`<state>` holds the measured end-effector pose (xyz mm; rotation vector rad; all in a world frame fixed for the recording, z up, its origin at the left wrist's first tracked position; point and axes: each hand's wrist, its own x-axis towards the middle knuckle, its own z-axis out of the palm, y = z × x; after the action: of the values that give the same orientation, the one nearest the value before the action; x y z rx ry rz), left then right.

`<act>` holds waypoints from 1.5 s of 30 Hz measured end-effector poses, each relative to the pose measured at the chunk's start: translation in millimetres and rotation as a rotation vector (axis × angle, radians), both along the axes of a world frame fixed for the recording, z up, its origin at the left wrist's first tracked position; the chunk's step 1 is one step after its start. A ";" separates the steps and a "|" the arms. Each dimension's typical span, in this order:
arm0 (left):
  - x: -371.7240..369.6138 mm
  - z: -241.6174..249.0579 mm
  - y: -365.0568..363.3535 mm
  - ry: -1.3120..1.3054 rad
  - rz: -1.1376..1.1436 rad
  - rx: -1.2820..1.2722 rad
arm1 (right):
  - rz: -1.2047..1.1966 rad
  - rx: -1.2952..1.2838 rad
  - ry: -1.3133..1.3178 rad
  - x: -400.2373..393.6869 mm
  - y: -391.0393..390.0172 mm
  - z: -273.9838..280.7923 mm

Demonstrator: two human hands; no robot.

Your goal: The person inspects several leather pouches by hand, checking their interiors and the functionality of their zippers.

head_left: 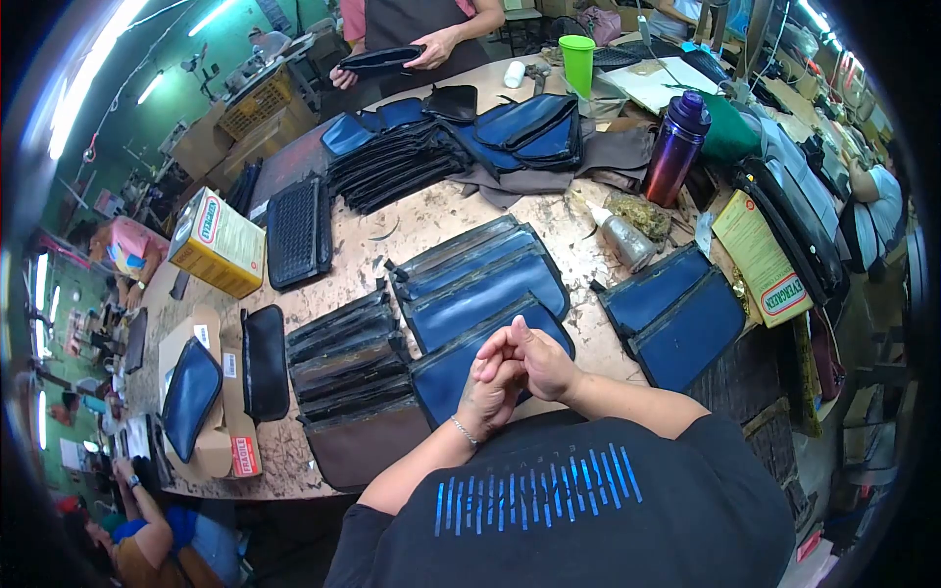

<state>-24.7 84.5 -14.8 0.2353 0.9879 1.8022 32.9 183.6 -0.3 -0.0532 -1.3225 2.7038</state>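
My left hand (488, 392), with a bracelet at the wrist, and my right hand (545, 361) are pressed together in front of my chest. Their fingers are curled against each other, and I see nothing held between them; the palms are hidden. Just beneath lies a blue zippered pouch panel (446, 372), partly covered by my hands. Beyond it, more blue panels (480, 312) overlap with black zipper edges. To the left is a row of dark zippered panels (343, 363), the nearest one brown. On the right lie two overlapping blue panels (686, 328).
A yellow-and-white can (218, 245) stands at left, near a cardboard box (214, 446) bearing a blue pouch (192, 397). Black pouches (392, 167) are stacked farther back. A purple bottle (678, 147) and green cup (577, 67) stand behind. Across the table a person holds a dark pouch (380, 61).
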 end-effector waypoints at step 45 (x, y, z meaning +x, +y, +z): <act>-65.8 -6.3 46.4 1.725 -0.182 -0.406 | -0.435 1.170 -0.593 41.5 66.3 -36.3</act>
<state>-90.5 130.9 -21.1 1.6875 2.2844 0.8445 74.5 249.9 -36.6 -0.9095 -2.4424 1.2750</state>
